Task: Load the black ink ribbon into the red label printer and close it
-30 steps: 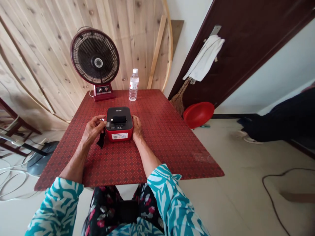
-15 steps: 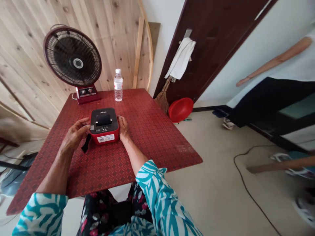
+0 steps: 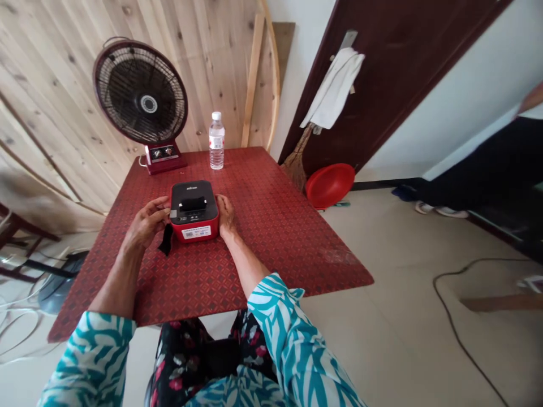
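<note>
A small box-shaped device with red sides and a black top point(image 3: 193, 195) sits on the table, a white printed label on its near side. A dark piece lies across the middle of its top. My left hand point(image 3: 149, 220) is at its left edge, thumb and fingers closed near the corner. Against the right side rests my right hand point(image 3: 225, 215), fingers curved along the wall and partly hidden behind it. Beside the box's near left corner, below my left fingers, hangs or lies a black strap-like piece point(image 3: 166, 239).
The table point(image 3: 271, 249) has a red patterned cover. A fan point(image 3: 148, 104) and a water bottle point(image 3: 216, 141) stand at its back. A red basin point(image 3: 330, 185), a broom point(image 3: 297, 161) and a cable point(image 3: 449, 322) are on the floor. A person point(image 3: 487, 150) is at the right.
The view has turned slightly, so the table and fan sit further right in the picture. Both hands stay at the box. The person at the right is now mostly out of view.
</note>
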Demonstrator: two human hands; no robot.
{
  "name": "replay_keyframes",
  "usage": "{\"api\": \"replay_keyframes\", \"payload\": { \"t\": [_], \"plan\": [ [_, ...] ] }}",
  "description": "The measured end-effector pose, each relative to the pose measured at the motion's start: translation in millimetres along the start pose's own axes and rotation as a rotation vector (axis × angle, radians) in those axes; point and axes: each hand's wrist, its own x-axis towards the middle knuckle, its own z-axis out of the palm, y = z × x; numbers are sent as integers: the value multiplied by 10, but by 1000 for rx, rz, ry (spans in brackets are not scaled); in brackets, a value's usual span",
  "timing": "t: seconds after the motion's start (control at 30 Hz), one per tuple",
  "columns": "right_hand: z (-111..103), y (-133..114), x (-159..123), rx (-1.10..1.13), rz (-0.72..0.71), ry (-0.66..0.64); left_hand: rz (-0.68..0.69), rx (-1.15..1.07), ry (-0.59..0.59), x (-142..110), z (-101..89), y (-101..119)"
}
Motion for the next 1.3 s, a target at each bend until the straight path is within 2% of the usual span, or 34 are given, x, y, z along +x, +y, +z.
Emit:
{"api": "replay_keyframes", "payload": {
  "t": [0.27, 0.57, 0.93, 1.17, 1.3],
  "plan": [
    [-7, -10, -3, 10, 11, 4, 24, -9, -46, 33, -47, -73],
    [-7, 26, 17, 19, 16, 25, -42, -35, -40, 30, 10, -41],
    [-20, -16, -40, 28, 19, 11, 73, 75, -75, 28, -2, -140],
    [0, -38, -45, 46, 19, 13, 87, 10, -6, 33, 7, -130],
    [-1, -23, -39, 52, 7, 12, 131, 61, -1, 24, 5, -141]
  ]
}}
